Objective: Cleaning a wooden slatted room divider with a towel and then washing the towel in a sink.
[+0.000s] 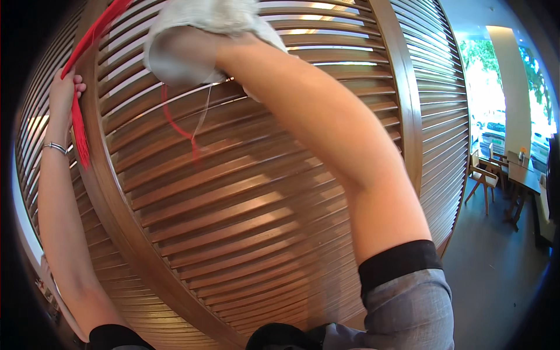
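My left hand is raised at the upper left beside a wooden post, its fingers closed around a red tassel or cord whose fringe hangs below and whose upper part runs up to the right. My right hand is at the top, blurred and partly hidden by a crumpled whitish cloth that it holds against the wooden louvred screen. Below this hand a thin red cord and a pale string hang in front of the slats.
Curved-looking wooden posts frame the slatted panels. On the far right, beyond the screen, stand a wooden chair and a wooden table on a dark floor, near large windows and a pale column.
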`<state>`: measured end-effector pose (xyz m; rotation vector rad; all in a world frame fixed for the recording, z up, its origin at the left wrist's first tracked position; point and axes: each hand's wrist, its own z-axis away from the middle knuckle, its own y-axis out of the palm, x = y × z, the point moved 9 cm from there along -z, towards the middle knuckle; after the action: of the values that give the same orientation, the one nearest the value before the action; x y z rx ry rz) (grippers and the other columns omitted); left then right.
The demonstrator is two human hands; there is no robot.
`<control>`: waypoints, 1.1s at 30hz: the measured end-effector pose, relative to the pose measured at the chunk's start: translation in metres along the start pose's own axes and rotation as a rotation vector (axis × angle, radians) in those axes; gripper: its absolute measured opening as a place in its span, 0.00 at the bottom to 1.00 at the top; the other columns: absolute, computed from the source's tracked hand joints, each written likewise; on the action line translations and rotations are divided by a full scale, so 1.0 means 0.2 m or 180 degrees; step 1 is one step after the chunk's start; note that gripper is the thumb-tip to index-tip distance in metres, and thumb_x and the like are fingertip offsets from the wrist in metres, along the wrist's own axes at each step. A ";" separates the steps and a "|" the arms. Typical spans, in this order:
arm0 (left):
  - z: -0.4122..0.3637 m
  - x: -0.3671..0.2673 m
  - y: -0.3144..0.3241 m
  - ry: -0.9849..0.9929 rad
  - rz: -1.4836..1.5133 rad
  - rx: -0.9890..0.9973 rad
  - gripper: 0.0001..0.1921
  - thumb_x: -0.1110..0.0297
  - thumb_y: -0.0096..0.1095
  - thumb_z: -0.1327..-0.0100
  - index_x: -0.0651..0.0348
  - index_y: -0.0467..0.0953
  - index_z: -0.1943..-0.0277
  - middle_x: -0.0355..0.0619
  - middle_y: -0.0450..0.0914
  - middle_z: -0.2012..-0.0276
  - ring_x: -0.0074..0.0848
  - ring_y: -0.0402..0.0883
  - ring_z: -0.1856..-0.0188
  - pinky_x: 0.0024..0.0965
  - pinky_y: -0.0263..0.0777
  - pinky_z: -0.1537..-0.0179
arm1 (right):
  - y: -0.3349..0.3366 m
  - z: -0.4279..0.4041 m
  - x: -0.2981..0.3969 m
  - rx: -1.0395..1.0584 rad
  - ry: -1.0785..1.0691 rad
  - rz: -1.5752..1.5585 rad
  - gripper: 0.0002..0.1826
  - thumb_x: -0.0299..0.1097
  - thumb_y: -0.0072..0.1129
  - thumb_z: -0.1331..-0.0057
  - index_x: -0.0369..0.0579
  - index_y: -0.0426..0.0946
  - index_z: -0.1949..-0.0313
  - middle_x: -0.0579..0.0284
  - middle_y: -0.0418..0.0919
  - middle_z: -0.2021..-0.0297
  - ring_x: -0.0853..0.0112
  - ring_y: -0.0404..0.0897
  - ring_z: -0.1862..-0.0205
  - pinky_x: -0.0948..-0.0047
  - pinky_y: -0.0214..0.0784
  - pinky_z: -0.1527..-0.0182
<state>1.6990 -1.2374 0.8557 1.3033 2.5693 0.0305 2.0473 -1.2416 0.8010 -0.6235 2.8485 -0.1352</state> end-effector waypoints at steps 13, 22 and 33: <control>0.08 -0.09 0.02 0.0136 0.0210 0.0215 0.10 0.62 0.50 0.29 0.59 0.71 0.54 0.36 0.73 0.71 0.15 0.75 0.73 0.17 0.68 0.73 | -0.25 0.19 -0.73 0.0863 0.1466 0.2313 0.20 0.40 0.54 0.41 0.45 0.77 0.51 0.51 0.77 0.50 0.60 0.76 0.48 0.63 0.67 0.46; 0.13 -0.12 0.12 0.0066 0.0319 0.0121 0.13 0.65 0.48 0.29 0.63 0.70 0.49 0.38 0.74 0.69 0.18 0.75 0.69 0.20 0.69 0.68 | 0.56 -0.37 0.27 0.0938 -0.0480 0.0706 0.21 0.41 0.53 0.40 0.46 0.76 0.49 0.52 0.77 0.50 0.62 0.76 0.48 0.64 0.67 0.46; 0.01 0.00 -0.01 -0.0043 0.0269 0.0240 0.12 0.61 0.51 0.30 0.59 0.70 0.50 0.37 0.74 0.69 0.16 0.76 0.69 0.18 0.70 0.68 | -0.12 0.19 -0.04 -0.0660 -0.0568 0.0272 0.18 0.47 0.55 0.39 0.49 0.81 0.58 0.54 0.81 0.60 0.65 0.80 0.61 0.68 0.71 0.58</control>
<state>1.6971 -1.2387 0.8523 1.4334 2.5254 -0.0595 2.0732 -1.2620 0.7681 -0.5221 2.7291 0.2217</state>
